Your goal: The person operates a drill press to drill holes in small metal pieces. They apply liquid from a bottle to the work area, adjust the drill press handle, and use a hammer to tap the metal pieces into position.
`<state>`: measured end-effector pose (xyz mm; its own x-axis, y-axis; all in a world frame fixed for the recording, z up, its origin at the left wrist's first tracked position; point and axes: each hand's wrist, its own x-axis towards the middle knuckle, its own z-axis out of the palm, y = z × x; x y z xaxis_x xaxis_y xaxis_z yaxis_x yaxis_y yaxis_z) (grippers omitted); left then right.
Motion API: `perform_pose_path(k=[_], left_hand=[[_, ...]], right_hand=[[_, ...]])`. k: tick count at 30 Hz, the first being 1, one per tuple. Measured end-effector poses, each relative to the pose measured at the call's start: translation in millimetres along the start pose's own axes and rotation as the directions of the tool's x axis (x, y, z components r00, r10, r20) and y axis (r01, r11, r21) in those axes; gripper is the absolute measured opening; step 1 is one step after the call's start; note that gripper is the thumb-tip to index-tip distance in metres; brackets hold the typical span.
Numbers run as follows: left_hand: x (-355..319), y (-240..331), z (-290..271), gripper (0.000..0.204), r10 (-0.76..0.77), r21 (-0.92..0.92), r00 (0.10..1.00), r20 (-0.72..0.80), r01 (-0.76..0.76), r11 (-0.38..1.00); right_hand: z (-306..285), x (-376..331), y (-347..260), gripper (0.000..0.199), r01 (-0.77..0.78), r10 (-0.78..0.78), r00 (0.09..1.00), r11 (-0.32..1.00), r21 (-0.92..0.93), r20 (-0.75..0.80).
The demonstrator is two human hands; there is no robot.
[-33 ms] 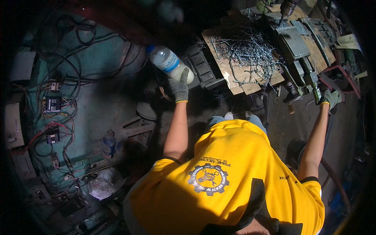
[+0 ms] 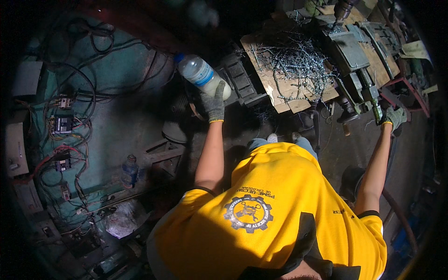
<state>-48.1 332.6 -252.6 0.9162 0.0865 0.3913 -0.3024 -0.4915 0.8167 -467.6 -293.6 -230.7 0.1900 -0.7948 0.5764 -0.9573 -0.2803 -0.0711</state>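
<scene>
Two gloved hands engaged: left hand (image 2: pixel 214 105) clamped around plastic bottle (image 2: pixel 201 75) base; right hand (image 2: pixel 395 116) closed on vise handle (image 2: pixel 376 109). Risk: tilted bottle slipping, spilling milky liquid.

That plastic bottle (image 2: pixel 201 74) you've got is a clear one with a blue cap and a blue band around the middle, and it looks partly full of some milky white liquid. It's tipped way over, nearly on its side, cap pointing up-left toward the teal machine wall, base sitting in your gloved left hand (image 2: pixel 214 103). The handle (image 2: pixel 376 110) under your gloved right hand (image 2: pixel 395 116) is a thin metal bar with a greenish end, sticking out from the vise screw, well apart from the bottle.
</scene>
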Motion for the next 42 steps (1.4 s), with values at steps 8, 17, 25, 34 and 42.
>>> perform_pose_path(k=[8, 17, 25, 34, 42], left_hand=[[-2.8, 7.4, -1.5, 0.077, -0.105, -0.028, 0.993, 0.057, 0.106, 0.994], [-5.4, 15.2, -4.9, 0.076, -0.005, 0.076, 1.0, 0.003, 0.005, 0.997], [-8.0, 1.8, 0.8, 0.061, -0.066, -0.022, 0.993, 0.096, 0.069, 0.997], [-4.6, -1.2, 1.9, 0.076, 0.097, 0.124, 0.995, -0.023, -0.093, 0.988], [-5.3, -5.1, -0.1, 0.089, -0.122, 0.118, 0.986, 0.114, 0.108, 0.987]], right_hand=[[-3.4, -1.7, -2.6, 0.047, -0.022, 0.021, 0.999, 0.999, 0.037, 0.034], [-5.5, -3.3, -4.9, 0.041, 0.004, -0.004, 1.0, 1.0, -0.002, 0.009], [-51.1, -7.1, -40.3, 0.042, 0.008, 0.093, 0.956, 0.939, -0.343, 0.279], [-50.6, -21.8, -47.2, 0.048, -0.198, 0.193, 0.976, 0.979, 0.04, 0.096], [-33.7, -21.6, -38.7, 0.04, -0.26, 0.254, 0.966, 0.942, 0.213, 0.055]])
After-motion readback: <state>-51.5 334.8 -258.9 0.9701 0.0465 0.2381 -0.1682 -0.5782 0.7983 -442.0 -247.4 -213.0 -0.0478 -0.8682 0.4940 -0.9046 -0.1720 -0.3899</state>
